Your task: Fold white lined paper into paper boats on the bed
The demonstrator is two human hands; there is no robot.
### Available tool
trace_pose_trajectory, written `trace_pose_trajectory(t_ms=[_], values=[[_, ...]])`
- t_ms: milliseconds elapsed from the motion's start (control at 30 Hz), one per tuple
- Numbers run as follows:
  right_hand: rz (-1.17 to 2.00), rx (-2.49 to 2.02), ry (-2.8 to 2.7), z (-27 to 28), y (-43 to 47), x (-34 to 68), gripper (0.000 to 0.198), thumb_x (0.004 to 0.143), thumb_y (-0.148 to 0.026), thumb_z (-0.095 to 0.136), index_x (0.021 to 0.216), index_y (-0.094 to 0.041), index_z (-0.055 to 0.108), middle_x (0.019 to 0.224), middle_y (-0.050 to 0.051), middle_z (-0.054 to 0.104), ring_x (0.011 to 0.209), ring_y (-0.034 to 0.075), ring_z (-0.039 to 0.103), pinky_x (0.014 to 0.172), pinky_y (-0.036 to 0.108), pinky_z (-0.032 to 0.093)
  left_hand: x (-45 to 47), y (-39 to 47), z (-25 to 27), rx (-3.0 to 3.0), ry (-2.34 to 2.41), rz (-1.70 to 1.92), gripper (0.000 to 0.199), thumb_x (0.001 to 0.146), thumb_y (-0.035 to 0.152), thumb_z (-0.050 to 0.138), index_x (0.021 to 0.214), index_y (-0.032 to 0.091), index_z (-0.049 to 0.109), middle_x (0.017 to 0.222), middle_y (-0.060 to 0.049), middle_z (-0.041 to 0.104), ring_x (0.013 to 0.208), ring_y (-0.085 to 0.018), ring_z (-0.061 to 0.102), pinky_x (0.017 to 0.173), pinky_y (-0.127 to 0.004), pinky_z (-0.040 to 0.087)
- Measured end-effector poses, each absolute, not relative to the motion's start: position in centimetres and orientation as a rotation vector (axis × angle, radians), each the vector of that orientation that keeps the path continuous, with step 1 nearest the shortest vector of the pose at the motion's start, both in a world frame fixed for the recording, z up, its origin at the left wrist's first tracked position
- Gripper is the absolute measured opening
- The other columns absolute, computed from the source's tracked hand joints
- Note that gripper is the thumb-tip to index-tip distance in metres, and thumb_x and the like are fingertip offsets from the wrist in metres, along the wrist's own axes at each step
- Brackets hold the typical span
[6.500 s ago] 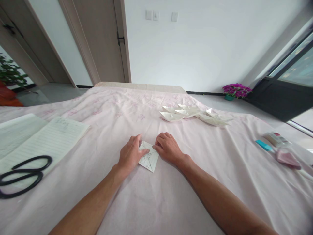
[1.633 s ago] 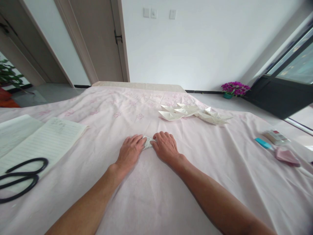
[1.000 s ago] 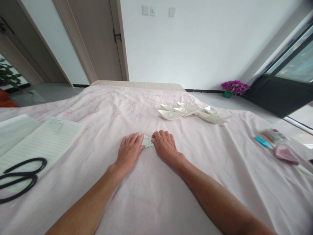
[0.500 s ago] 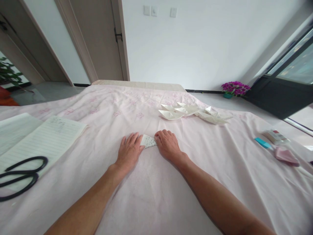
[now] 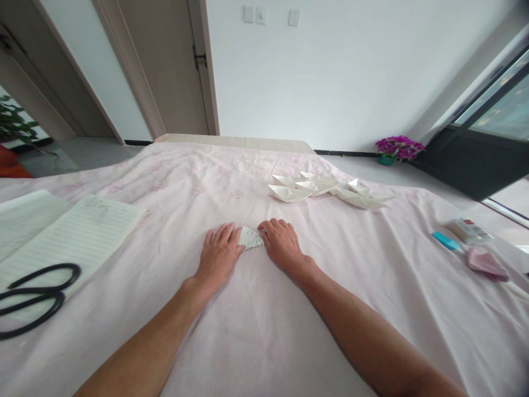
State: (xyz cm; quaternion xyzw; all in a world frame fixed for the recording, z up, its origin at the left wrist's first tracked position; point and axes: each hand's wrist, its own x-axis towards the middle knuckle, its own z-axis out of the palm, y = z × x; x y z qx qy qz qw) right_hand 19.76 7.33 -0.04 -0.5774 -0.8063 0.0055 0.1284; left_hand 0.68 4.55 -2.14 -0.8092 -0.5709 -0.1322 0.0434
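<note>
A small folded piece of paper (image 5: 250, 238) with dark writing lies on the pink cloth between my two hands. My left hand (image 5: 219, 249) rests flat over its left end, fingers spread, thumb near the lower edge. At the other end, my right hand (image 5: 281, 239) has its fingers curled and closed on the paper's upper right edge. Both ends of the paper are hidden beneath the hands. Several folded paper boats (image 5: 291, 193) sit grouped beyond my right hand.
An open lined notebook (image 5: 78, 237) lies at left, with black-handled scissors (image 5: 41, 292) over it. Toward the right are a turquoise object (image 5: 445, 240), a small packet (image 5: 469, 230) and a pink item (image 5: 486, 263). The pink cloth (image 5: 248, 331) has folds and wrinkles.
My right hand has shifted slightly left along the paper, its fingertips reaching a little farther over it. My left hand stays in place. The view has moved very slightly.
</note>
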Motion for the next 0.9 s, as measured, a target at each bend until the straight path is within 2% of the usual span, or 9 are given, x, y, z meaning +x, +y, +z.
trace_pose_trajectory(t_ms=[200, 600, 900], values=[[0.034, -1.621, -2.369, 0.05, 7.07, 19.91, 0.019, 0.098, -0.025, 0.042, 0.105, -0.023, 0.059, 0.101, 0.006, 0.064, 0.093, 0.021, 0.053, 0.079, 0.032, 0.031, 0.53, 4.52, -2.38, -2.477, -1.717, -0.429, 0.041, 0.096, 0.028, 0.046, 0.136, 0.018, 0.049, 0.145, -0.014, 0.047, 0.136, -0.029, 0.040, 0.110, -0.051, 0.030], [0.074, -1.546, -2.371, -0.43, 7.35, 20.28, 0.017, 0.097, -0.023, 0.044, 0.103, -0.022, 0.060, 0.099, 0.006, 0.063, 0.091, 0.020, 0.054, 0.081, 0.031, 0.033, 0.51, 4.66, -2.77, -2.507, -1.666, -0.486, 0.047, 0.095, 0.025, 0.047, 0.141, 0.014, 0.043, 0.144, -0.016, 0.049, 0.135, -0.031, 0.042, 0.111, -0.052, 0.032], [0.061, -1.530, -2.359, -0.58, 7.39, 20.29, 0.016, 0.096, -0.023, 0.045, 0.103, -0.022, 0.060, 0.097, 0.006, 0.063, 0.090, 0.020, 0.054, 0.080, 0.032, 0.033, 0.41, 4.79, -2.69, -2.522, -1.630, -0.493, 0.040, 0.095, 0.024, 0.047, 0.134, 0.014, 0.052, 0.141, -0.016, 0.052, 0.134, -0.030, 0.044, 0.109, -0.051, 0.035]])
